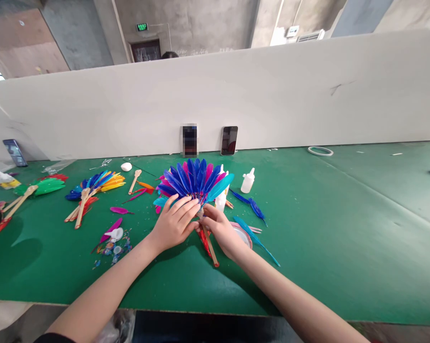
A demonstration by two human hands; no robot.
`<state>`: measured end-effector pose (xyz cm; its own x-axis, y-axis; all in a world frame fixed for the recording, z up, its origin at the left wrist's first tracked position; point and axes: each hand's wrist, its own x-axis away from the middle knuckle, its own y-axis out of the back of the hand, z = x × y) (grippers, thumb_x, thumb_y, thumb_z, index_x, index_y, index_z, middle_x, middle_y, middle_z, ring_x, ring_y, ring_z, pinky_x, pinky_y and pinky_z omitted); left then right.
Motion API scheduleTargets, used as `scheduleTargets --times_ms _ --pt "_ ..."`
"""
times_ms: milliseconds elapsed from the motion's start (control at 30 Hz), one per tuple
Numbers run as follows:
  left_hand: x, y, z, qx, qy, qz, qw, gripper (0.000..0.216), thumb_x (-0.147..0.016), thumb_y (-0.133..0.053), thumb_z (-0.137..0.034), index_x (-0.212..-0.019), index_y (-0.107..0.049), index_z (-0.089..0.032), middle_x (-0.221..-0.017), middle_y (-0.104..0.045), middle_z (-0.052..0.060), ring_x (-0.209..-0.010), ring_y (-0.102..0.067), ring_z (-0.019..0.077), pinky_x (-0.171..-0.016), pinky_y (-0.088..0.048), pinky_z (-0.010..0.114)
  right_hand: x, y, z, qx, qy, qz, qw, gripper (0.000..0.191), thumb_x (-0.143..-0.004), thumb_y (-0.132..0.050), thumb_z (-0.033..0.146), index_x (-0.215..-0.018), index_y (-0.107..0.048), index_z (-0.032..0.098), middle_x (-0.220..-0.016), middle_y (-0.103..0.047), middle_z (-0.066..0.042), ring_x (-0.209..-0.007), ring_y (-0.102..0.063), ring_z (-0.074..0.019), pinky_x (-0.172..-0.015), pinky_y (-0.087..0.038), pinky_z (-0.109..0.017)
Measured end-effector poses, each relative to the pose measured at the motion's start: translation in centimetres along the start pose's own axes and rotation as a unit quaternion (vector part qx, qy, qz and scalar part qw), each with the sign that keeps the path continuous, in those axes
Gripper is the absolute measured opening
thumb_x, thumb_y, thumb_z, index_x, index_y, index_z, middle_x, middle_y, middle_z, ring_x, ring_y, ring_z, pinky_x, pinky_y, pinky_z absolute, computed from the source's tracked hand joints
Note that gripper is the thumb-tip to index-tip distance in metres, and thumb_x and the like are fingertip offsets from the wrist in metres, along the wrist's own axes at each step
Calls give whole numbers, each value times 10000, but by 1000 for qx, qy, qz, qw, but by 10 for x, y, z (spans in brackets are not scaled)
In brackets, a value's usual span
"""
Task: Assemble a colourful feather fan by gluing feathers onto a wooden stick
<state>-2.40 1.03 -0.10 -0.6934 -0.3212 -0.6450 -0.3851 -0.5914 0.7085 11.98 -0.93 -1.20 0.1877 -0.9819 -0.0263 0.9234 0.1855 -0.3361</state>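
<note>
A feather fan of blue, pink and turquoise feathers on a wooden stick lies on the green table in front of me. My left hand rests on the base of the feathers, fingers stretched flat over them. My right hand is closed in a pinch on the fan where the feathers meet the stick. Red feathers show under the stick beneath my right hand.
Finished fans and a green one lie at the left, with loose feathers. Two glue bottles stand behind the fan, a small dish beside my right wrist. Two phones lean on the white partition; a tape ring lies far right.
</note>
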Motion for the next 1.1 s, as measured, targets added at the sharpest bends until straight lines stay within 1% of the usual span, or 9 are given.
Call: scheduleTargets --times_ms 233,467,567,667,767,833,967,1033,1100 --pt "0 -1 0 -2 -2 2 1000 327 -845 -389 -272 -1097 -529 -118 -1082 -628 83 -1044 -527 208 -959 -308 385 0 0 1 0 -2 -4 1000 86 -580 -462 147 -651 -469 196 -628 -471 53 -555 -429 -86 -542 -359 -229" --pt "2 -1 0 5 17 -2 1000 324 -841 -380 -275 -1107 -521 -154 -1099 -618 81 -1066 -518 194 -977 -304 376 0 1 0 -9 -7 -2 1000 104 -579 -459 137 -658 -482 200 -632 -486 52 -563 -465 -88 -565 -384 -235" --pt "2 1 5 10 52 -18 998 311 -827 -399 -260 -1104 -515 -176 -1095 -613 84 -1069 -515 197 -981 -308 388 0 1 1 -7 -22 3 1000 115 -589 -464 146 -686 -493 201 -653 -505 47 -559 -495 -89 -577 -396 -241" --pt "-1 6 17 19 125 -54 991 302 -812 -436 -273 -1095 -507 -198 -1078 -604 84 -1063 -512 209 -973 -323 411 1 1 4 6 -39 5 999 139 -595 -464 151 -718 -509 197 -731 -543 30 -560 -517 -85 -580 -407 -246" --pt "-4 13 32 49 220 -112 968 279 -802 -464 -290 -1062 -509 -198 -1061 -585 88 -1062 -499 210 -940 -363 408 2 0 6 17 -56 19 998 153 -592 -461 142 -727 -515 190 -770 -566 18 -553 -521 -78 -562 -412 -241" --pt "-6 17 42 92 284 -131 945 266 -799 -474 -300 -1035 -517 -186 -1038 -585 91 -1051 -502 203 -924 -380 396 2 -2 7 25 -66 40 997 143 -589 -460 133 -712 -513 184 -768 -571 14 -551 -525 -75 -559 -416 -238" --pt "-5 21 54 226 401 -125 879 275 -771 -512 -331 -1003 -525 -185 -966 -611 65 -951 -562 175 -899 -404 370 4 -4 7 46 -73 72 994 91 -610 -467 135 -679 -504 181 -757 -577 12 -550 -535 -74 -570 -425 -241" --pt "-4 20 58 286 436 -120 845 268 -753 -530 -350 -964 -543 -186 -943 -617 55 -921 -575 171 -878 -417 351 5 -4 6 53 -73 76 993 82 -623 -471 140 -683 -509 183 -757 -582 10 -545 -535 -75 -568 -424 -244" --pt "-2 19 60 321 460 -105 821 256 -735 -543 -375 -903 -566 -184 -926 -622 49 -914 -576 178 -846 -430 331 5 -4 6 57 -72 81 992 85 -628 -474 142 -689 -515 185 -760 -585 8 -547 -536 -78 -567 -424 -247"
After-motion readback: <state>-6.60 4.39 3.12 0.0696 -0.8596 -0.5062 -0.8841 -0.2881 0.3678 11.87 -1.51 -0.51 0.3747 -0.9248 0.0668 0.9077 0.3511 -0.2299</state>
